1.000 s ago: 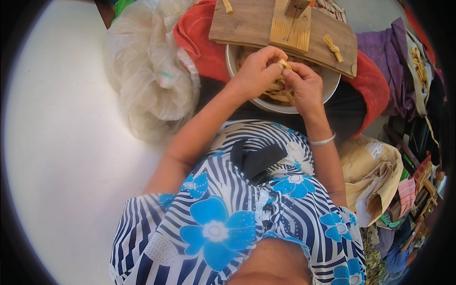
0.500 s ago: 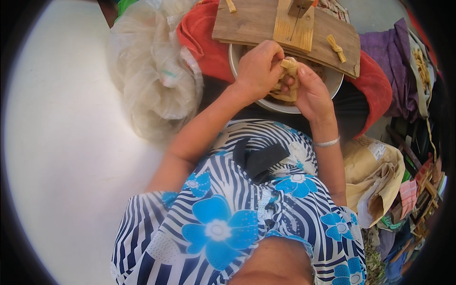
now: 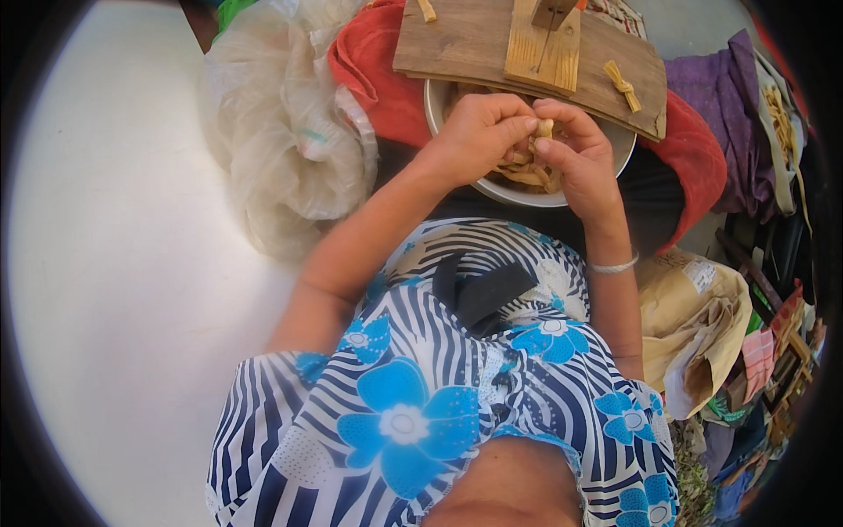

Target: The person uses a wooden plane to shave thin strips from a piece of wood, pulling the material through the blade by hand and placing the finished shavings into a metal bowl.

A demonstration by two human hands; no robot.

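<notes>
Over a metal bowl (image 3: 428,112), my left hand (image 3: 479,136) and my right hand (image 3: 580,158) meet with fingertips together. Both pinch a small pale tan strip (image 3: 545,128), bent or knotted between them; most of it is hidden by the fingers. Below, more tan strips (image 3: 527,174) lie in the bowl. Across the bowl's far side rests a brown wooden board (image 3: 457,44), with a lighter wood block (image 3: 543,66) fixed on it and a thin upright metal piece there. A knotted tan strip (image 3: 623,86) lies on the board's right part, and another short piece (image 3: 426,10) at its far left.
Red cloth (image 3: 382,88) shows on both sides of the bowl. A crumpled clear plastic bag (image 3: 281,132) lies to the left beside a pale surface (image 3: 132,290). To the right are purple cloth (image 3: 724,114), a bag with tan strips (image 3: 777,119) and a brown paper sack (image 3: 689,316).
The strip, held higher and more visible before, is now mostly covered by my fingers. My right hand has turned inward, its fingertips closer to the left ones.
</notes>
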